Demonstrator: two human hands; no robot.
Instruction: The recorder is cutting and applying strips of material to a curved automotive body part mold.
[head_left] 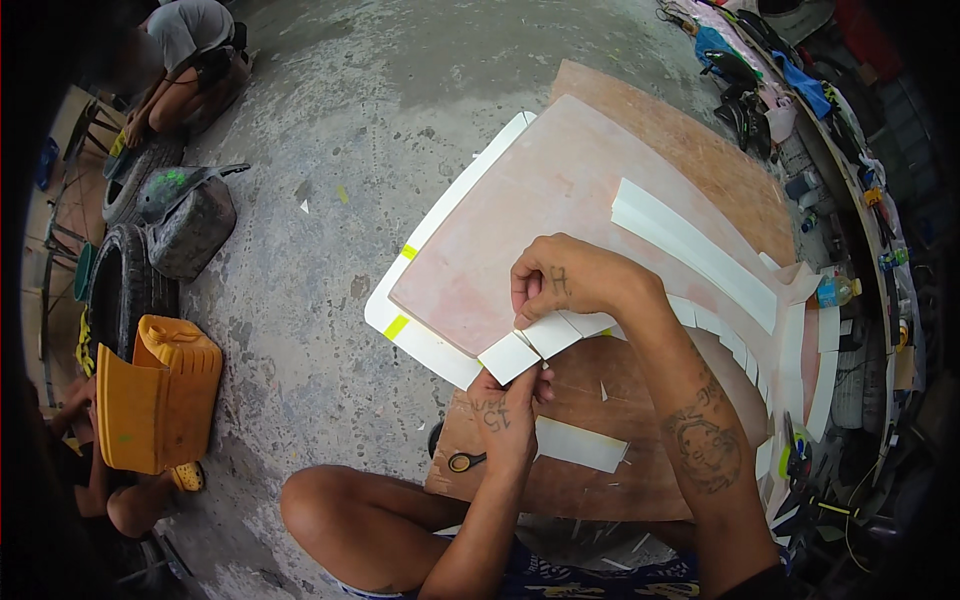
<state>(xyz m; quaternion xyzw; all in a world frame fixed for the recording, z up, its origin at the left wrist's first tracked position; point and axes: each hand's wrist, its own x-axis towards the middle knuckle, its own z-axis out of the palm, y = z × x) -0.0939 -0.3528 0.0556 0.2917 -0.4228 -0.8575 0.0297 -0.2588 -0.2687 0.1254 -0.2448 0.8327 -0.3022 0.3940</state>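
A pale pinkish panel (pixel 490 230) lies on a brown wooden board (pixel 690 480) in front of me. White card strips run along its edges, and yellow tape (pixel 397 327) crosses the strip at the left. My left hand (pixel 505 410) grips a squarish white card piece (pixel 508 358) from below at the panel's near edge. My right hand (pixel 580 278) comes over from the right, its thumb and finger pinched at the top edge of that card. Further card pieces (pixel 552 332) continue to the right, partly under my right wrist.
Scissors (pixel 465 461) and a white strip (pixel 582 444) lie on the board near me. A long white strip (pixel 690 250) rests on the panel. Left stand a yellow container (pixel 165 400), tyres (pixel 118 285) and two crouching people. A bottle (pixel 838 291) and clutter line the right.
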